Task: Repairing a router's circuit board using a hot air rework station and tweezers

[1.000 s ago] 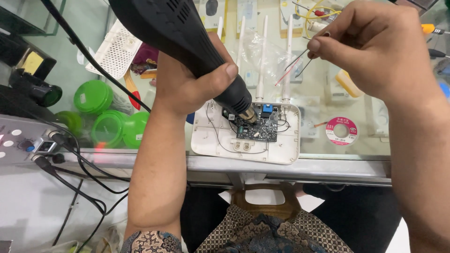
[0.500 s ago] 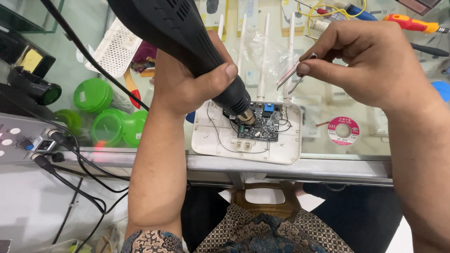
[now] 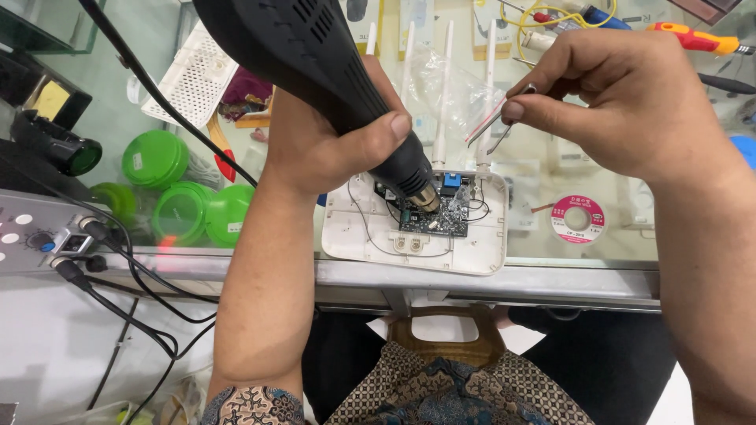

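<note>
1. Cables [image 3: 118, 291] run from a grey control unit [image 3: 35, 240] at 9 o'clock of the view; we see them go under the edge of the glass counter [image 3: 488, 275].
2. Just right of the unit, we see three green round lids [image 3: 185, 201] close together on the glass.
3. Our left hand [image 3: 323, 145] is wrapped tight around the black hot-air gun [image 3: 315, 63]; the thumb lies along its side near the nozzle, and the other fingers are closed behind it.
4. The gun comes down from 11 o'clock, tilted, and its metal nozzle [image 3: 425, 201] stands just over the circuit board [image 3: 437, 216]. We cannot tell if it touches the board.
5. The board lies in the opened white router shell [image 3: 480, 252], near the counter edge at the centre of the view. The white antennas [image 3: 445, 94] of the router point to 12 o'clock.
6. Our right hand [image 3: 622, 102] is at 2 o'clock from the board and well above it. Its thumb and forefinger pinch metal tweezers [image 3: 500, 118], whose tips point down toward 8 o'clock.
7. At 3 o'clock of the shell we see a pink round spool [image 3: 579, 219] on the glass.
8. At 1 o'clock of the view lies a screwdriver [image 3: 697, 38] with a red and yellow handle.
</note>
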